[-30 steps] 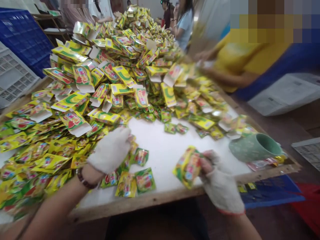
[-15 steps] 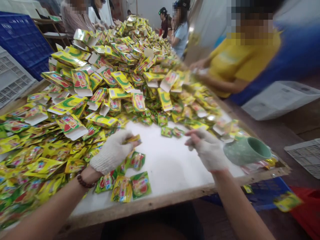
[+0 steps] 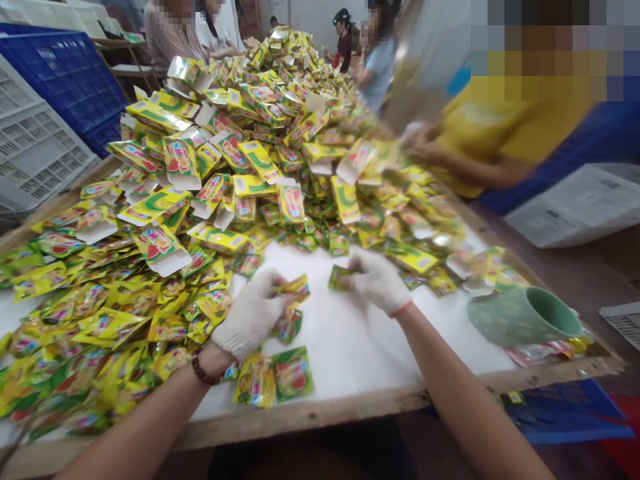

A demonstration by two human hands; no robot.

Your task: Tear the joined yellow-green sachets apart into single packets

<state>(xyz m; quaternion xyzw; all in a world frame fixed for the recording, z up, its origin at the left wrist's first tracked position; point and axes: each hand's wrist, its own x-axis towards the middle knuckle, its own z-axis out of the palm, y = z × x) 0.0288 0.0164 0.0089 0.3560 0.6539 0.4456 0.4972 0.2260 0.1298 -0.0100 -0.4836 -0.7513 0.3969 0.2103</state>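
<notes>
In the head view my left hand (image 3: 253, 312), in a white knit glove, is closed on a yellow candy packet (image 3: 296, 288) that sticks out past the fingertips. Gloved likewise, my right hand (image 3: 376, 280) pinches a green candy packet (image 3: 340, 278) above the white tabletop (image 3: 350, 360). Below my left hand lie a green packet with a watermelon picture (image 3: 293, 373) and a yellow packet (image 3: 256, 380), side by side near the front edge. Another green packet (image 3: 289, 325) is partly hidden under the left fingers.
A large heap of small yellow boxes (image 3: 260, 160), many with open flaps, fills the table's far side. Loose packets (image 3: 120, 300) spread at left. A green cylinder (image 3: 520, 317) lies at right. White and blue crates flank the table. A person in yellow (image 3: 480, 133) works at right.
My right hand has moved left and now holds a green packet from the tabletop. My left hand still holds the yellow packet. The whole view has shifted slightly.
</notes>
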